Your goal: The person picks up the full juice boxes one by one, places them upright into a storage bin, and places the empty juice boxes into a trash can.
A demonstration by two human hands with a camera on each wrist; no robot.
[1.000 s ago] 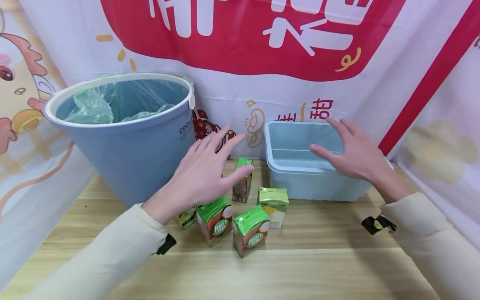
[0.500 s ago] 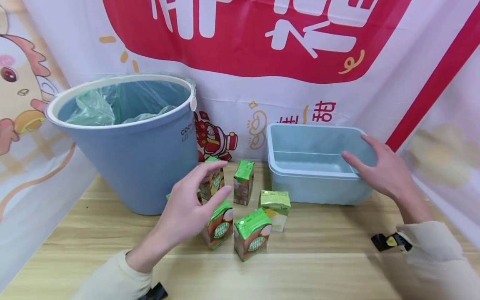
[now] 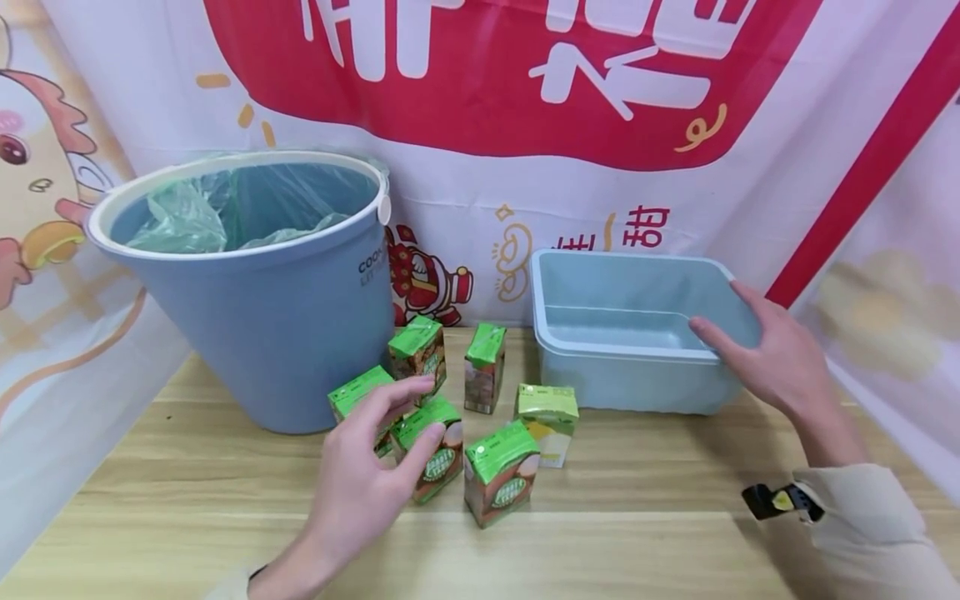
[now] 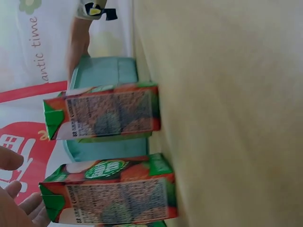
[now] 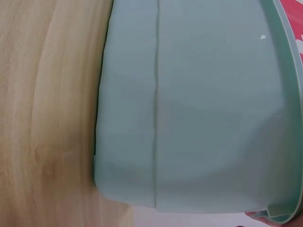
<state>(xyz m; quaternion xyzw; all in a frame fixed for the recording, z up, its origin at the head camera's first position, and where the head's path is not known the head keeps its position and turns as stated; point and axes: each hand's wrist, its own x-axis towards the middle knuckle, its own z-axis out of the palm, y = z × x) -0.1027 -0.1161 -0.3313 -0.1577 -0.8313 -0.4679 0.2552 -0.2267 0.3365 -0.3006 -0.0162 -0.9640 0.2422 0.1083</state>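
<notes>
My left hand (image 3: 360, 483) hovers with fingers bent and thumb apart beside a green-topped juice box (image 3: 441, 467) printed with red-brown fruit. In the left wrist view that juice box (image 4: 118, 201) stands just beyond the fingertips, not gripped. Several more cartons stand around it: a similar juice box (image 3: 501, 487) in front, a yellow-green juice box (image 3: 551, 412) and others behind. My right hand (image 3: 783, 367) holds the right end of a light-blue plastic storage bin (image 3: 637, 379), thumb over the rim. The right wrist view shows the bin's side wall (image 5: 213, 118) and little of the fingers.
At the left stands a tall blue trash can (image 3: 262, 333) lined with a thin green plastic bag (image 3: 187, 212). Everything rests on a light wood-grain table (image 3: 600, 542). A printed cloth (image 3: 465, 192) hangs at the back and sides.
My left hand has drawn back and down toward the front cartons, uncovering those behind. My right hand has moved from above the storage bin to its right end and taken hold there.
</notes>
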